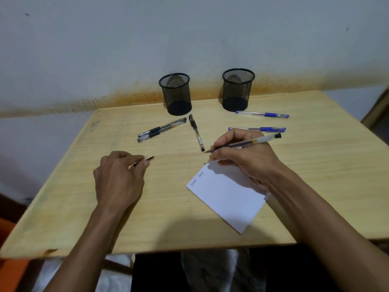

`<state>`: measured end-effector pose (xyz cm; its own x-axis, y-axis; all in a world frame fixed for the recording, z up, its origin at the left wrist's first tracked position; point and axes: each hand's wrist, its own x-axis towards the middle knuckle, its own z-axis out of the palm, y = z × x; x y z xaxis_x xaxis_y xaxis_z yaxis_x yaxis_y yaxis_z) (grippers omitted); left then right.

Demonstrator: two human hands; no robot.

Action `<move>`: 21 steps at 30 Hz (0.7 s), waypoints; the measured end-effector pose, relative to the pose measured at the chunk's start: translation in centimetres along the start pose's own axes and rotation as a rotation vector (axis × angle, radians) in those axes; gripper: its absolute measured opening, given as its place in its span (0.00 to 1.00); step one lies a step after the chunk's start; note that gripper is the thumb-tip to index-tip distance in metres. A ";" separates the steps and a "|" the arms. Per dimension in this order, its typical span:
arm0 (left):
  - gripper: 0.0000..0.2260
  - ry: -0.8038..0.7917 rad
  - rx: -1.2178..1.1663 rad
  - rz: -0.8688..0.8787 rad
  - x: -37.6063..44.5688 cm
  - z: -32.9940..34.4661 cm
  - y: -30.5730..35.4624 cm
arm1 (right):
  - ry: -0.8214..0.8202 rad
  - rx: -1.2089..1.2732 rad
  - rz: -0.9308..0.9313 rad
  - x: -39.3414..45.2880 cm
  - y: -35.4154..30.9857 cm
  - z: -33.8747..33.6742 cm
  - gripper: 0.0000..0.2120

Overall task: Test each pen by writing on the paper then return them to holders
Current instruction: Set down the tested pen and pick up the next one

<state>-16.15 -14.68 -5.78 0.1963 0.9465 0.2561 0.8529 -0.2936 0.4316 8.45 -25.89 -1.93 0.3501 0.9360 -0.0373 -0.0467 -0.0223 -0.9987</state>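
Observation:
My right hand (242, 157) grips an uncapped black pen (259, 140), tip pointing left just above the top corner of the white paper (227, 197), which bears two written words near its left edge. My left hand (117, 178) pinches the pen's black cap (147, 160) over the table. Two black pens (162, 130) lie side by side in front of the left mesh holder (176, 93). Another black pen (196, 132) lies to their right. Two blue pens (263, 114) (261, 129) lie near the right mesh holder (237, 89). Both holders look empty.
The wooden table (84, 207) stands against a pale wall with a rusty stain along the table's far edge. My knees show under the near edge. An orange object (8, 232) sits at the lower left beyond the table.

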 end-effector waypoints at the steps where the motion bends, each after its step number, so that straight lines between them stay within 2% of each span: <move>1: 0.10 0.016 -0.057 0.019 -0.2 0.1 0.2 | 0.011 -0.019 -0.023 -0.3 -0.2 0.1 0.07; 5: 0.05 0.069 -0.423 0.087 -1.5 0.0 2.5 | -0.005 -0.048 -0.093 -1.0 -1.1 0.6 0.07; 9: 0.07 0.029 -0.668 0.172 -2.6 -0.4 5.1 | -0.038 -0.024 -0.138 -1.9 -2.6 1.1 0.06; 11: 0.08 0.027 -0.716 0.220 -3.0 -0.6 5.9 | -0.003 -0.126 -0.200 -2.4 -3.2 1.2 0.03; 14: 0.09 0.028 -0.768 0.251 -3.3 -0.8 6.3 | 0.056 -0.250 -0.253 -2.5 -3.4 1.1 0.04; 21: 0.07 0.026 -0.761 0.326 -3.3 -1.1 6.2 | 0.048 -0.287 -0.234 -2.4 -2.7 1.3 0.04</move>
<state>-12.03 -19.82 -3.02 0.3574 0.7977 0.4858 0.1924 -0.5719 0.7975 6.54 -27.58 0.90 0.3640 0.9101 0.1979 0.3016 0.0859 -0.9496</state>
